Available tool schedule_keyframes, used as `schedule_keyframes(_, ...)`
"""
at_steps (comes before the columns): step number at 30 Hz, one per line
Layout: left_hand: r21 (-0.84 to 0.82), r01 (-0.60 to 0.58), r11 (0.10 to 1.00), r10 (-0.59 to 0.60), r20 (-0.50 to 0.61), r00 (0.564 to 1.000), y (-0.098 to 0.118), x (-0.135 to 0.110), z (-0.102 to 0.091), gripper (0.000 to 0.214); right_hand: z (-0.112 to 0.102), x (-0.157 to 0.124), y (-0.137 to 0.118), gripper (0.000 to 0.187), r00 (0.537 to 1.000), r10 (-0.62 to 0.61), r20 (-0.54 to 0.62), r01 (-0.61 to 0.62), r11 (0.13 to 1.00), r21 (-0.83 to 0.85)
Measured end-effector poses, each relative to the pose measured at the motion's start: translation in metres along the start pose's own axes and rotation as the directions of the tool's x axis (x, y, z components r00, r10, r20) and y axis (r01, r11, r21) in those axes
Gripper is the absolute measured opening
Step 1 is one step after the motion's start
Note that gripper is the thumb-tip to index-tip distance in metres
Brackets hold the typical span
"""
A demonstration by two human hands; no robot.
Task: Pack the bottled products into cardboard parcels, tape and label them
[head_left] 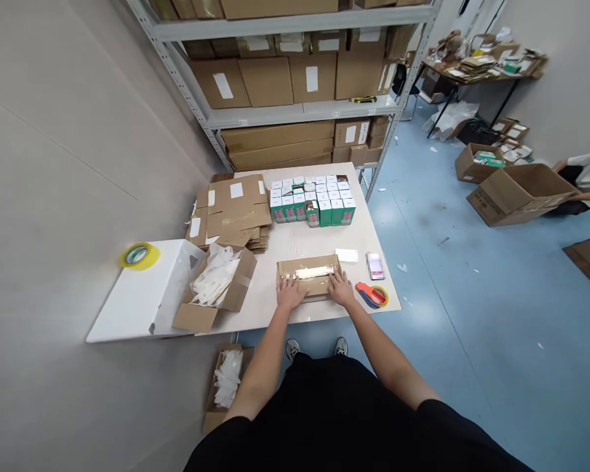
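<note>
A closed cardboard box (314, 270) with shiny clear tape along its top lies near the front edge of the table. My left hand (290, 293) rests on its left front part, fingers spread flat. At the box's right end, my right hand (341, 288) lies on the top with its fingers stretched out. Just right of that hand is an orange and blue tape dispenser (366, 293) with a yellow roll. A white slip (347, 255) and a blurred purple phone-like item (375, 266) lie behind and to the right.
Several green and white small boxes (312, 200) stand at the table's back. Flattened cartons (236, 210) are stacked left, beside an open box of white packing (243, 282). Yellow tape (140, 255) sits on a white surface. Behind rises a loaded shelf (295, 115); a person's arm (587, 195) is far right.
</note>
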State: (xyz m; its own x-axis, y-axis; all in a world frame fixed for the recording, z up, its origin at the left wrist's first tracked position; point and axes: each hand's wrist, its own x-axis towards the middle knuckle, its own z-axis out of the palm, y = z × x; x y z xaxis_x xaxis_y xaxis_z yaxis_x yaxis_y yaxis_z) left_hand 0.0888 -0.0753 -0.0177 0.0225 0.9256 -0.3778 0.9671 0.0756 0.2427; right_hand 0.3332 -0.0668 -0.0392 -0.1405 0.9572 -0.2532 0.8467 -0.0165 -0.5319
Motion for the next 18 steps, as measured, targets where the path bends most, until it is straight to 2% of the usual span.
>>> schedule_keyframes(2, 0.023, 0.014, 1.0, -0.015, 0.025, 1.0, 0.0, -0.001, -0.003, 0.092, 0.0, -0.003, 0.001, 0.063, 1.0, -0.019, 0.006, 0.019, 1.0, -0.015)
schedule_keyframes(4, 0.035, 0.021, 0.999, -0.021, -0.022, 1.0, 0.0, -0.004, -0.003, 0.095, -0.006, -0.007, 0.005, 0.067, 0.998, -0.062, -0.009, 0.062, 0.998, -0.027)
schedule_keyframes(7, 0.032, 0.051, 0.998, -0.047, -0.112, 0.993, -0.003, -0.01, 0.003, 0.086, -0.019, -0.014, 0.021, 0.066, 0.986, -0.144, -0.088, 0.143, 0.99, -0.018)
schedule_keyframes(9, 0.035, 0.057, 0.998, -0.051, -0.16, 0.986, -0.006, -0.013, 0.011, 0.081, -0.028, -0.02, 0.041, 0.065, 0.976, -0.154, -0.157, 0.156, 0.988, 0.001)
schedule_keyframes(11, 0.053, 0.057, 0.997, -0.044, -0.215, 0.976, -0.008, -0.015, 0.019, 0.078, -0.034, -0.027, 0.067, 0.063, 0.968, -0.117, -0.222, 0.125, 0.992, 0.024)
schedule_keyframes(14, 0.091, 0.055, 0.994, -0.027, -0.282, 0.959, -0.01, -0.014, 0.026, 0.075, -0.038, -0.037, 0.111, 0.058, 0.96, 0.003, -0.281, 0.02, 0.997, 0.08)
schedule_keyframes(18, 0.117, 0.055, 0.992, -0.015, -0.316, 0.949, -0.009, -0.012, 0.027, 0.073, -0.031, -0.046, 0.163, 0.054, 0.934, 0.197, -0.299, -0.137, 0.968, 0.21)
